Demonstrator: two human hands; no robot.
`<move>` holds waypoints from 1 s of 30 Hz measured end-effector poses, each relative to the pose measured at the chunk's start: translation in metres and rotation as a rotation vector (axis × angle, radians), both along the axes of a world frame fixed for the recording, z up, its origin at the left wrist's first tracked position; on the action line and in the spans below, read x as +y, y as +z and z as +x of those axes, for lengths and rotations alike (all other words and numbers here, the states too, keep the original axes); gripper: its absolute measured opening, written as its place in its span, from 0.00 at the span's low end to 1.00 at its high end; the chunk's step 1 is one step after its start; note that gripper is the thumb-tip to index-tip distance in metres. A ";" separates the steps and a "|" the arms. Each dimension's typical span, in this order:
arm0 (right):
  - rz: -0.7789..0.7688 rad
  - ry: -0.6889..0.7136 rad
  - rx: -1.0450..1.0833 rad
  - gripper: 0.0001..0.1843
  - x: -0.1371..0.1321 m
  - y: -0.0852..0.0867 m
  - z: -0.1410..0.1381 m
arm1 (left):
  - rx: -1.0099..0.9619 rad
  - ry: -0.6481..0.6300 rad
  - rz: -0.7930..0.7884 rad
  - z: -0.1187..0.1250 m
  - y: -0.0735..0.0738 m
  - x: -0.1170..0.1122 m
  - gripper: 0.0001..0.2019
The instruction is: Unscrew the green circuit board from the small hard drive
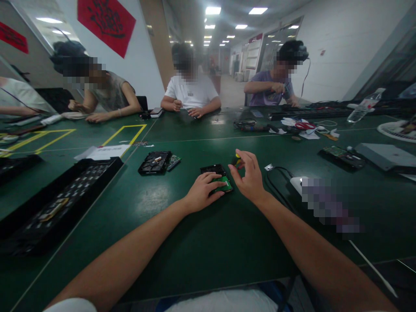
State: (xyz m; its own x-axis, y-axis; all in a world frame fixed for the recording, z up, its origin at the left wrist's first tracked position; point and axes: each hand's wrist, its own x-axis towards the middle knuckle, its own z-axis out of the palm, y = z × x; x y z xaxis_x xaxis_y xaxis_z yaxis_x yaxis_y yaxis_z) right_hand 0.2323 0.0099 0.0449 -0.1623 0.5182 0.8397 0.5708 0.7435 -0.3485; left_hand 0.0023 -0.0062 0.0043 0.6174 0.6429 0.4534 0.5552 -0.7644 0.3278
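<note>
A small black hard drive with a green circuit board lies on the table in front of me. My left hand rests over its near left part, fingers bent across the board and thumb at the near edge, gripping it. Just to the right, my right hand is raised with thumb and fingers closed around a short yellow and black screwdriver. The tip of that tool cannot be made out. Left of the drive sit a black casing and a loose circuit board.
A long black tray fills the left side. To the right are a cable, a white device, another board in a black housing and a grey box. Three co-workers sit across the green table; another person's arm shows far left.
</note>
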 end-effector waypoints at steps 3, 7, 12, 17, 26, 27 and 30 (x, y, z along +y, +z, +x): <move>0.002 0.004 -0.002 0.33 0.000 0.000 0.000 | 0.000 0.002 -0.003 0.000 -0.001 0.000 0.19; -0.008 0.004 -0.003 0.33 0.000 0.000 0.000 | 0.000 0.001 -0.002 0.000 0.000 0.000 0.19; -0.020 0.007 -0.006 0.33 -0.001 0.000 0.001 | 0.006 -0.008 0.012 0.000 0.001 0.000 0.19; -0.021 -0.002 -0.019 0.33 -0.002 0.002 0.002 | 0.003 -0.007 0.017 0.000 -0.001 0.001 0.19; -0.036 0.032 -0.008 0.35 -0.003 0.003 0.000 | 0.009 -0.003 0.022 0.000 -0.001 0.001 0.18; -0.038 0.028 -0.002 0.34 -0.003 0.003 0.000 | 0.008 -0.002 0.021 0.000 -0.001 0.001 0.19; -0.040 0.028 -0.003 0.34 -0.004 0.003 0.000 | -0.001 -0.003 0.020 0.000 -0.001 0.001 0.19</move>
State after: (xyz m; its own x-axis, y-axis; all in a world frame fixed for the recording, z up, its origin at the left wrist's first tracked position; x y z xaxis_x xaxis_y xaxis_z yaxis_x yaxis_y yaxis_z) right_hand 0.2322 0.0064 0.0483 -0.1790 0.5463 0.8182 0.5511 0.7446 -0.3766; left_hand 0.0024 -0.0051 0.0031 0.6187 0.6322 0.4664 0.5529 -0.7721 0.3131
